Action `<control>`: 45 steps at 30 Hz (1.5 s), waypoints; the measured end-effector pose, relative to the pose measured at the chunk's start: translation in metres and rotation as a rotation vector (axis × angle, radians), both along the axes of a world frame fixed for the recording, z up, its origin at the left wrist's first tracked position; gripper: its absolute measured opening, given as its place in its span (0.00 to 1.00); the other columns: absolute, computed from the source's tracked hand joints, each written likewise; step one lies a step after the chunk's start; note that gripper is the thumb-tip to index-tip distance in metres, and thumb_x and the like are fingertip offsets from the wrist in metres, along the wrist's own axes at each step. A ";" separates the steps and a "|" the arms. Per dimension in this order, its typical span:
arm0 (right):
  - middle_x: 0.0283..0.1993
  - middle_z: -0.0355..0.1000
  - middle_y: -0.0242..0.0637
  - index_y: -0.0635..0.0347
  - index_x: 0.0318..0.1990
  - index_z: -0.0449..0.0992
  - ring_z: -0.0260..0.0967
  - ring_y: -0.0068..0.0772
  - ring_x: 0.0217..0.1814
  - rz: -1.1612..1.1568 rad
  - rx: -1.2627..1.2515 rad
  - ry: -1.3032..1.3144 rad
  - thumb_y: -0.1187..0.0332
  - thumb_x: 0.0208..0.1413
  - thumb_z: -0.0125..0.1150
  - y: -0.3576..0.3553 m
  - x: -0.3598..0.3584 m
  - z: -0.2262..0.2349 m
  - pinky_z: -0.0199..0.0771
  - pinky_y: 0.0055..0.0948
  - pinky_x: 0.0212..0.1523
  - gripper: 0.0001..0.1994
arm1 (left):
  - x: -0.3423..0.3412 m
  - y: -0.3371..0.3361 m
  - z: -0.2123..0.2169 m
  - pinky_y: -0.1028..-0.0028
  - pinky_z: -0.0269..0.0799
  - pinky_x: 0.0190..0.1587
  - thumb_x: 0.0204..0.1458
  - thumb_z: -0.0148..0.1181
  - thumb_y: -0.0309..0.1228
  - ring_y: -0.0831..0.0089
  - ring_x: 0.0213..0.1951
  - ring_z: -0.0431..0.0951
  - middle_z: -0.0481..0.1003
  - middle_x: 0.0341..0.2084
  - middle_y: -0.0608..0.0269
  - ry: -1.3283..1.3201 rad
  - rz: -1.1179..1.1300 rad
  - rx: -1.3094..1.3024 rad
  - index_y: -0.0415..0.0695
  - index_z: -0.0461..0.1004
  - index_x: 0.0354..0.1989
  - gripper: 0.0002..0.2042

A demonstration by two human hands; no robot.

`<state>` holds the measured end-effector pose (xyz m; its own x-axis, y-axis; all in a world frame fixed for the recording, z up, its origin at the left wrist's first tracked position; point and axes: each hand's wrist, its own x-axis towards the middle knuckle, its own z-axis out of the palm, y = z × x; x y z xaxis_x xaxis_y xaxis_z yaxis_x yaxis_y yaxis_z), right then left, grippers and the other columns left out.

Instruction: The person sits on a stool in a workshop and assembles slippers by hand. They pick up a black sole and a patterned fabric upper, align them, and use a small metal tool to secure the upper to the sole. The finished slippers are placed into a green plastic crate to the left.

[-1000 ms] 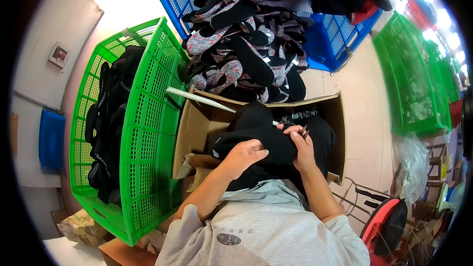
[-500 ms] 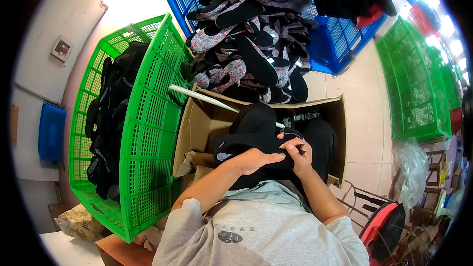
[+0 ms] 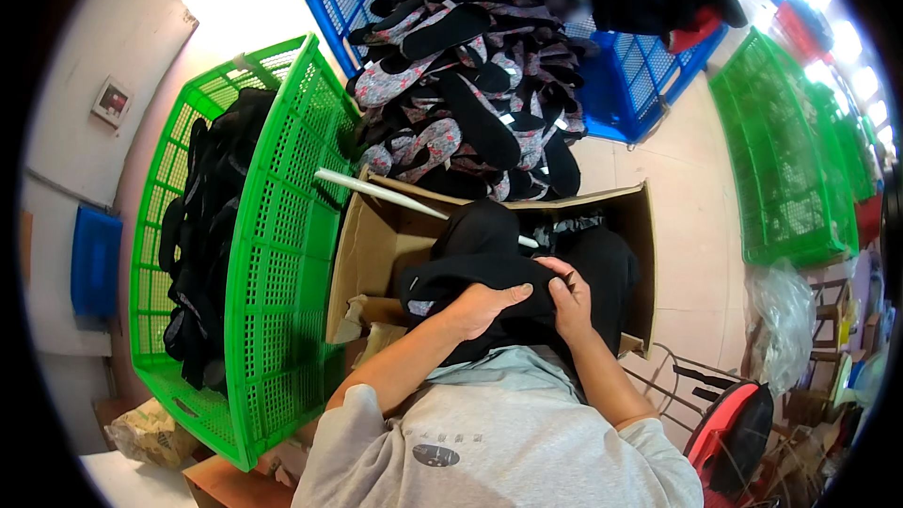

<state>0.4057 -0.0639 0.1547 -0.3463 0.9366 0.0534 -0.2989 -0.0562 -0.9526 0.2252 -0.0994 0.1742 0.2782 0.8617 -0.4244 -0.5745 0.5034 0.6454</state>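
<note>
Across my lap lies a black cloth slipper (image 3: 470,273) with a grey patterned patch showing at its left end. My left hand (image 3: 482,309) grips its near side, thumb on top and fingers hidden beneath. At its right end my right hand (image 3: 570,299) is closed on the edge, index finger and thumb bent over the black cloth. Black on black makes the slipper's outline hard to part from my trousers. A white rod (image 3: 381,190) slants behind my left knee, its other tip showing between my knees.
My legs are over an open cardboard box (image 3: 642,254). A green crate (image 3: 282,254) of black slippers stands at left. Beyond the box is a heap of floral slippers (image 3: 480,113) in and before a blue crate (image 3: 649,85). Another green crate (image 3: 785,160) stands right, near a plastic bag (image 3: 783,320).
My right hand's fingers have shifted and now press closer on the slipper's right end. My left hand keeps its hold. The whole view has slid slightly.
</note>
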 end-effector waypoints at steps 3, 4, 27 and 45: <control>0.54 0.71 0.37 0.66 0.57 0.70 0.67 0.26 0.57 0.019 -0.116 -0.093 0.68 0.60 0.57 -0.007 0.003 0.007 0.64 0.26 0.59 0.19 | 0.003 0.002 0.011 0.72 0.69 0.57 0.55 0.63 0.23 0.73 0.51 0.73 0.73 0.50 0.63 0.051 0.024 -0.020 0.38 0.71 0.56 0.19; 0.55 0.71 0.36 0.65 0.58 0.70 0.67 0.26 0.56 0.024 -0.016 -0.086 0.68 0.59 0.58 -0.006 0.004 0.000 0.64 0.26 0.59 0.20 | 0.004 0.001 0.015 0.72 0.68 0.57 0.55 0.63 0.23 0.73 0.51 0.73 0.74 0.50 0.63 0.091 0.024 -0.027 0.38 0.71 0.56 0.19; 0.45 0.72 0.26 0.65 0.55 0.72 0.64 0.14 0.47 -0.002 -0.132 -0.015 0.67 0.65 0.57 -0.018 0.001 -0.034 0.66 0.20 0.51 0.15 | -0.046 -0.014 0.035 0.63 0.72 0.47 0.49 0.49 0.18 0.53 0.41 0.79 0.79 0.37 0.45 1.539 -0.072 0.259 0.31 0.76 0.40 0.12; 0.39 0.71 0.22 0.62 0.47 0.75 0.62 0.09 0.40 -0.084 -0.201 0.214 0.60 0.65 0.57 -0.012 -0.001 -0.030 0.65 0.17 0.40 0.14 | -0.029 -0.023 0.082 0.62 0.68 0.54 0.46 0.57 0.19 0.49 0.50 0.73 0.74 0.48 0.46 2.129 0.289 0.992 0.38 0.72 0.52 0.21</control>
<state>0.4043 -0.0754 0.1243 -0.2681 0.9607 -0.0721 -0.5036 -0.2035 -0.8396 0.1966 -0.1228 0.2557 0.0640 0.8284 0.5564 0.9828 -0.1492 0.1092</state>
